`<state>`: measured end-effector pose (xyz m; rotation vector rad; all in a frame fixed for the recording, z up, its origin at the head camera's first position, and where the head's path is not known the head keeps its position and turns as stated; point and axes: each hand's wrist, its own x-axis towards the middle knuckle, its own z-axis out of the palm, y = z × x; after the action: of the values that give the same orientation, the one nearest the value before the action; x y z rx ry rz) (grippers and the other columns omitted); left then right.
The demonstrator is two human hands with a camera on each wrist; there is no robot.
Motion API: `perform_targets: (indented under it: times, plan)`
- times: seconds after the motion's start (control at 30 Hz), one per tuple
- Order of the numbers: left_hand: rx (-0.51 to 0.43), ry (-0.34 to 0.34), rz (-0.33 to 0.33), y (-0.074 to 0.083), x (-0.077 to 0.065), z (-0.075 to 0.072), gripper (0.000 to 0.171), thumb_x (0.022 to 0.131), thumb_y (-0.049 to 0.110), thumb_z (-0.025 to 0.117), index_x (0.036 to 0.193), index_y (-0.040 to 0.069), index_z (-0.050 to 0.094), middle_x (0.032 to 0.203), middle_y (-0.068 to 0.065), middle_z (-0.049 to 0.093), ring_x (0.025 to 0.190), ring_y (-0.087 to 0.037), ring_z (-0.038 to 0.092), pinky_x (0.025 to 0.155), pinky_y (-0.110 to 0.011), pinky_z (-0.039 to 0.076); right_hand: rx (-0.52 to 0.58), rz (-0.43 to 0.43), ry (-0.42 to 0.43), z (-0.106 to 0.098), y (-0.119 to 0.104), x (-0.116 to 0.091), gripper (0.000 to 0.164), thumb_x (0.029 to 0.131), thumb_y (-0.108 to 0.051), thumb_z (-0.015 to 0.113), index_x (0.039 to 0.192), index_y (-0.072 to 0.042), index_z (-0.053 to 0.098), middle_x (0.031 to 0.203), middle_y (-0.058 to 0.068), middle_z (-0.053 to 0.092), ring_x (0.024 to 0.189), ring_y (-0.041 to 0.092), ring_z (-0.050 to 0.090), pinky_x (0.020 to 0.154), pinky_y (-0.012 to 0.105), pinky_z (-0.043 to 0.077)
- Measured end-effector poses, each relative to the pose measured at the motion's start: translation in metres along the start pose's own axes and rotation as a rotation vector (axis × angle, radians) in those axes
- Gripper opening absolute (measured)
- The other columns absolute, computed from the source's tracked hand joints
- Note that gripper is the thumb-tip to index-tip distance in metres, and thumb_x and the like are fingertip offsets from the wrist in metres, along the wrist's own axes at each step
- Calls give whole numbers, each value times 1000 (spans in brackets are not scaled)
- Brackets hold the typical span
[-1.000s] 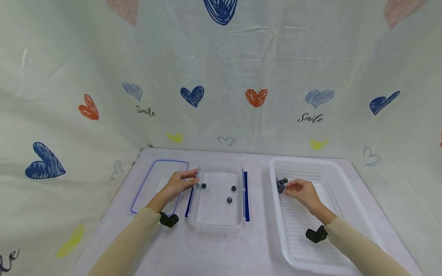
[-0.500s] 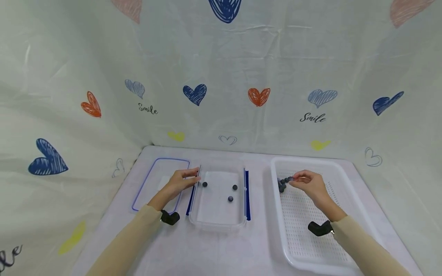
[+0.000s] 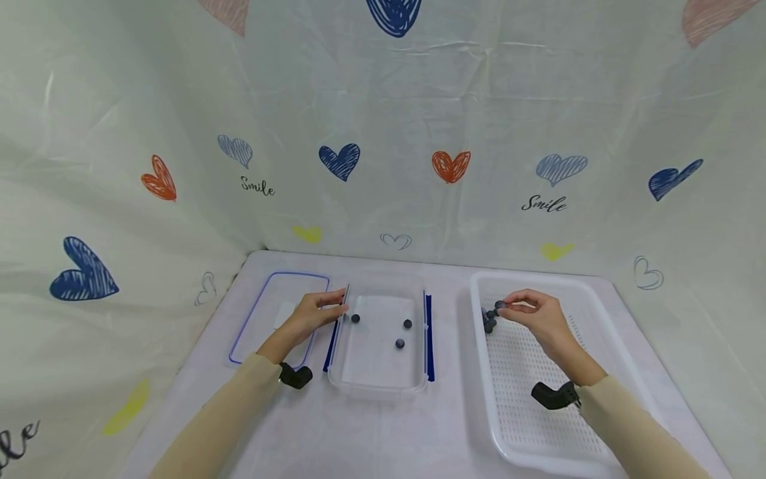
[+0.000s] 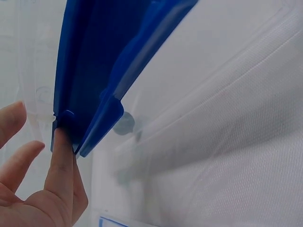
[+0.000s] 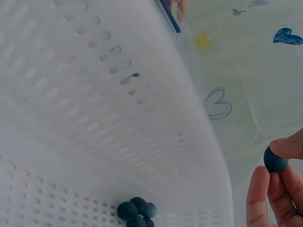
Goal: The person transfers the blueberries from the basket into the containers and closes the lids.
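Observation:
My right hand point(image 3: 535, 316) pinches a blueberry point(image 5: 275, 159) between thumb and fingers, raised over the far left part of a white perforated basket point(image 3: 509, 432). Below it, several blueberries point(image 5: 137, 211) cluster against the basket's side. Left of the basket stands a clear plastic container point(image 3: 377, 394) with three blueberries in it, one of them a dark blueberry point(image 3: 399, 344). My left hand point(image 3: 308, 322) rests at the container's left rim, fingers fairly straight. In the left wrist view, its fingertips touch a blue latch flap point(image 4: 90, 61) hanging from the side.
A clear lid point(image 3: 269, 283) with a blue edge lies flat at the left, partly under my left hand. A pale cloth covers the table point(image 3: 419, 439). Behind it hangs a curtain point(image 3: 383, 100) printed with hearts.
My right hand has drawn a blueberry away from the cluster and lifted it slightly, moving up and a little right. The left hand stays at the container's rim.

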<state>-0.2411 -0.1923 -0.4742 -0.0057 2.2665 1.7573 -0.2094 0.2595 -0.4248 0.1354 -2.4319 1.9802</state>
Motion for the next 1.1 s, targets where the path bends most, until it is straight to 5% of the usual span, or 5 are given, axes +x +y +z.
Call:
perform_targets:
  times: [0.63,1.1]
  plan:
    - [-13,8,5,-3,2,0,56,93,19,73,144,10,53,145,-19,50,135,-31,46,103,-38,47,158,-19,-128,32,-25,8,19,83,4,78,99,6,68,94,1,68,84,12,70,78,25,58]
    - [-4,17,2,-4,2,0,56,93,19,74,144,10,53,144,-19,51,134,-31,47,103,-38,48,116,-25,-179,60,-39,17,19,82,5,78,98,2,69,98,1,66,91,13,70,83,26,56]
